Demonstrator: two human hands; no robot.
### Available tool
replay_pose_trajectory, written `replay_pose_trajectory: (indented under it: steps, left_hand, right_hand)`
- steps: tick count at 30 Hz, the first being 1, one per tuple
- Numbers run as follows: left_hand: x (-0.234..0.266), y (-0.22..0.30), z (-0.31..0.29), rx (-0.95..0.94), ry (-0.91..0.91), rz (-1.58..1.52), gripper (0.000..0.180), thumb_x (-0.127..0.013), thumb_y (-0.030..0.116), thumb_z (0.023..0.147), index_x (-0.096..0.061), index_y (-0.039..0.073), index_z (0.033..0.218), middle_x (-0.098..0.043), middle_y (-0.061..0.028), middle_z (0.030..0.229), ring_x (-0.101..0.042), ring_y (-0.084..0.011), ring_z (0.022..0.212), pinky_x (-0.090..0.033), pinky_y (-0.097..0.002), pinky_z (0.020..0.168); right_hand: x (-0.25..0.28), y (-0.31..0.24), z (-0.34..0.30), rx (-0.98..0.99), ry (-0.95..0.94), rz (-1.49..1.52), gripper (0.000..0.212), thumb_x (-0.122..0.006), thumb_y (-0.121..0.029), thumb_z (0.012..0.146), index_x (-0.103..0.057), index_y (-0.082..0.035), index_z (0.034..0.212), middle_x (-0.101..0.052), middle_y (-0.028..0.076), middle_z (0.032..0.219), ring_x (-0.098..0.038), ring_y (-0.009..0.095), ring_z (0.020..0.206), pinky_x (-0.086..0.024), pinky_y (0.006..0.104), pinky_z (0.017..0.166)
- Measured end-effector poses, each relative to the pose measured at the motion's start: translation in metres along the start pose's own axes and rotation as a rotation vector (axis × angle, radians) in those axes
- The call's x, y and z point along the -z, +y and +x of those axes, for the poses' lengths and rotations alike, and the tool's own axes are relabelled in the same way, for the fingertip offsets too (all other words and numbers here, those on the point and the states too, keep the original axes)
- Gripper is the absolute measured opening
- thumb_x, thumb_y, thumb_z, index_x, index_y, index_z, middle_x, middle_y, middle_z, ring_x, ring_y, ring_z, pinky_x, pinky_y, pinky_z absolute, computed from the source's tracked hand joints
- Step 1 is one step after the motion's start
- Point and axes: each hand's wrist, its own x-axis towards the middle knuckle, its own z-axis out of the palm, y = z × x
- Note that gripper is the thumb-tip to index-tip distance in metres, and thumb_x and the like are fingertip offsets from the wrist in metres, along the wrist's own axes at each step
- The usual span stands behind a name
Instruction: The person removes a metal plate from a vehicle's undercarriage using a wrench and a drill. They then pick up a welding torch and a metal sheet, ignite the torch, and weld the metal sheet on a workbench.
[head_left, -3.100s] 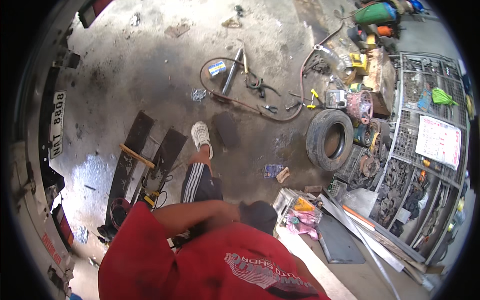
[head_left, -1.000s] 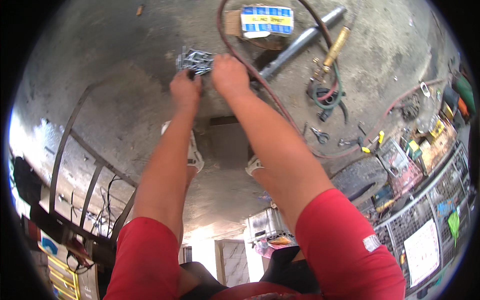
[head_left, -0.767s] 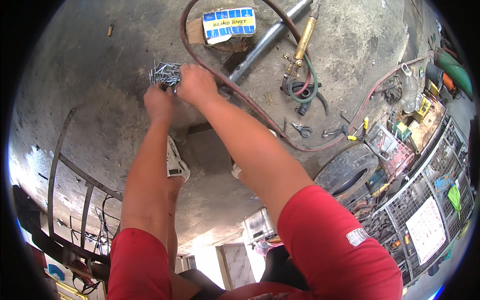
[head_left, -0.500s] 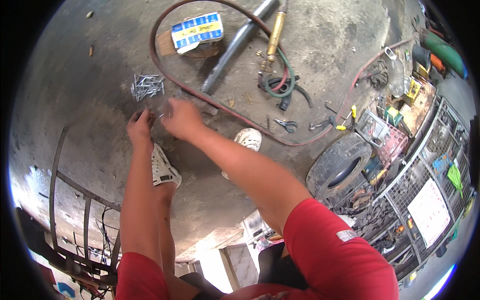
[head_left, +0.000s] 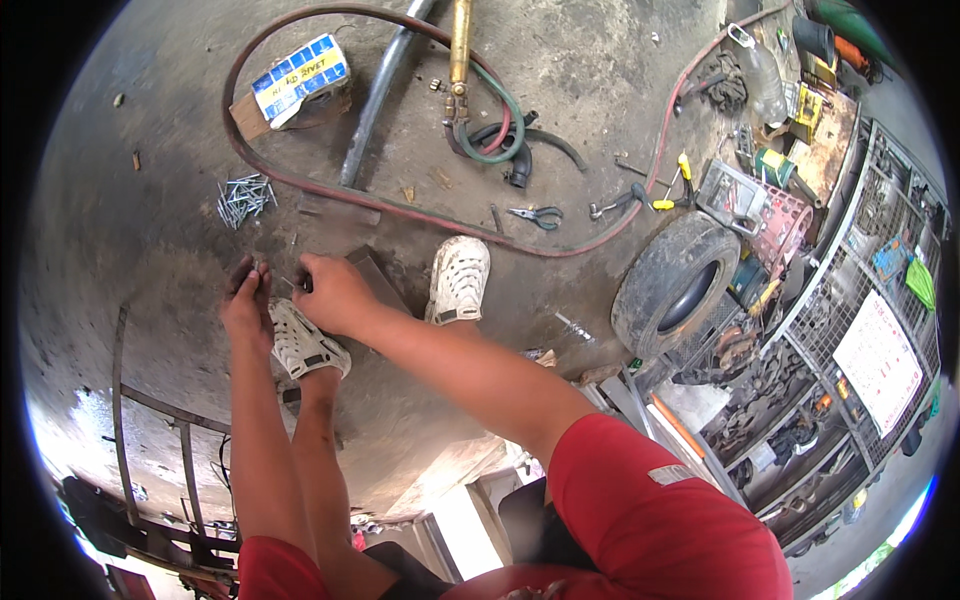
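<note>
My left hand (head_left: pixel 247 300) is closed in a pinch above the floor, with something small and pale at its fingertips that I cannot make out. Just right of it, my right hand (head_left: pixel 335 292) pinches a thin silver rivet (head_left: pixel 288 282), pointed toward the left hand. Beyond both hands lies a loose pile of silver rivets (head_left: pixel 245 200). A dark metal piece (head_left: pixel 382 280) sits beside my right hand, partly hidden by it. My white clogs (head_left: pixel 460 280) stand either side of that piece.
A red hose (head_left: pixel 440 212) loops around a blue-and-white box (head_left: pixel 300 80) and a metal pipe (head_left: pixel 375 100). Farther right lie a brass torch (head_left: pixel 460 45), pliers (head_left: pixel 537 216) and a tyre (head_left: pixel 677 285). A wire rack (head_left: pixel 850 330) stands at right, a metal frame (head_left: pixel 175 408) at left.
The view has shifted, so the floor things appear farther left. My hands remain close together, and the right hand's fingers are now drawn into a clear pinch on the rivet.
</note>
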Motion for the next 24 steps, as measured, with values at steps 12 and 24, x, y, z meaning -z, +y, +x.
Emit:
replay_pose_trajectory:
  steps: [12, 24]
  left_hand:
    - [0.008, -0.029, -0.136, 0.493, -0.397, -0.391, 0.026, -0.056, 0.026, 0.098, -0.067, 0.007, 0.111, -0.071, -0.0109, 0.113, -0.068, -0.0269, 0.107, -0.055, -0.0404, 0.096]
    - [0.053, 0.046, -0.387, 0.018, -0.599, 0.29, 0.034, -0.06, 0.035, 0.104, -0.066, 0.006, 0.121, -0.064, -0.005, 0.091, -0.062, -0.0138, 0.076, -0.053, -0.031, 0.069]
  right_hand:
    - [-0.012, -0.04, -0.113, 0.154, 0.067, -0.277, 0.038, -0.065, -0.014, 0.088, -0.061, -0.005, 0.124, -0.07, 0.021, 0.121, -0.067, 0.044, 0.109, -0.056, 0.0526, 0.091]
    - [0.093, -0.12, -0.331, -0.186, -0.214, 0.057, 0.031, -0.071, -0.01, 0.097, -0.064, 0.0, 0.125, -0.071, 0.012, 0.097, -0.067, 0.017, 0.076, -0.055, 0.0305, 0.066]
